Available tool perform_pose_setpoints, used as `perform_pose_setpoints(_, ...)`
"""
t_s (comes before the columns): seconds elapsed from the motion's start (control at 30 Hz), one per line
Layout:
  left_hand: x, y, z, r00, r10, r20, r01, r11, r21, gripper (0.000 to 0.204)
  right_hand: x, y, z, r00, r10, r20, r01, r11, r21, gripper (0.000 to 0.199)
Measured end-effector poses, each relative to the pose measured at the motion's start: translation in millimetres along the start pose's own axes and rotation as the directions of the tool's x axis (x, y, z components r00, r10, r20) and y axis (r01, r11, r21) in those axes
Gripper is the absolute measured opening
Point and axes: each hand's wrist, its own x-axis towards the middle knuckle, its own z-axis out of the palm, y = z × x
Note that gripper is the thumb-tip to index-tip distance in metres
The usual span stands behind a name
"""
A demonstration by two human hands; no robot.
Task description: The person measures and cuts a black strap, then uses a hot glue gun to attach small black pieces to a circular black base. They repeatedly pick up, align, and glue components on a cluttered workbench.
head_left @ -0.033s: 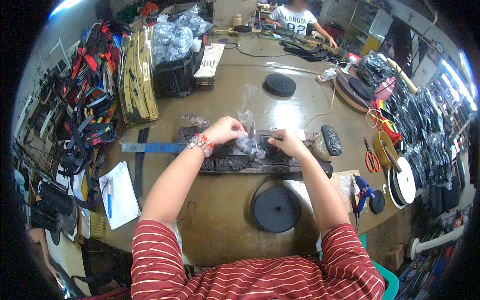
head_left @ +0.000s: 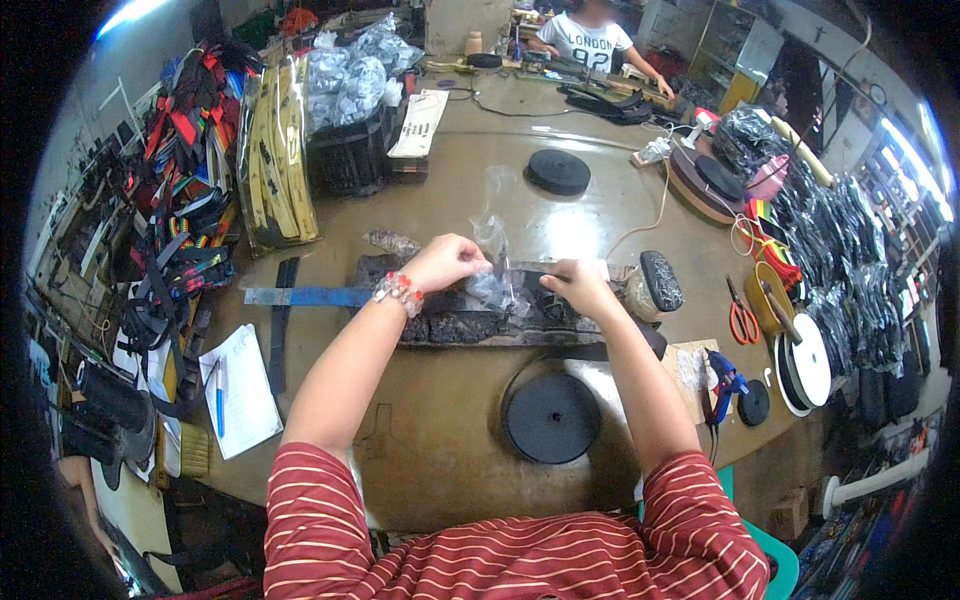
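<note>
My left hand, with a beaded bracelet at its wrist, is closed in a pinch over a dark, worn block. Beside its fingertips hangs a pale grey, see-through wisp; whether it is smoke or thin plastic I cannot tell. My right hand is curled closed at the right part of the same block, thumb toward the left hand. What either hand holds is hidden. A blue ruler-like strip sticks out left of the block. Nearer me lies a roll of black strap.
Another black roll lies beyond my hands. To the right are orange-handled scissors, a blue glue gun and a white spool. A notebook with a pen lies left. A co-worker is across the table.
The pale wisp between my hands has changed shape a little. Both hands stay almost where they were.
</note>
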Motion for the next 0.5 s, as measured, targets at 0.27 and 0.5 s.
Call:
perform_pose_setpoints(0.27, -109, 77, 40, 0.982, -0.018, -0.187, -0.124, 0.685, -0.718, 0.014, -140, -56, -39, 0.910, 0.149, -0.388, 0.090, 0.840, 0.535, 0.008)
perform_pose_setpoints(0.5, -133, 132, 114, 0.958, -0.055, -0.280, -0.221, 0.477, -0.851, 0.008, -183, -70, -4, 0.961, 0.197, -0.195, 0.075, 0.493, 0.867, 0.007)
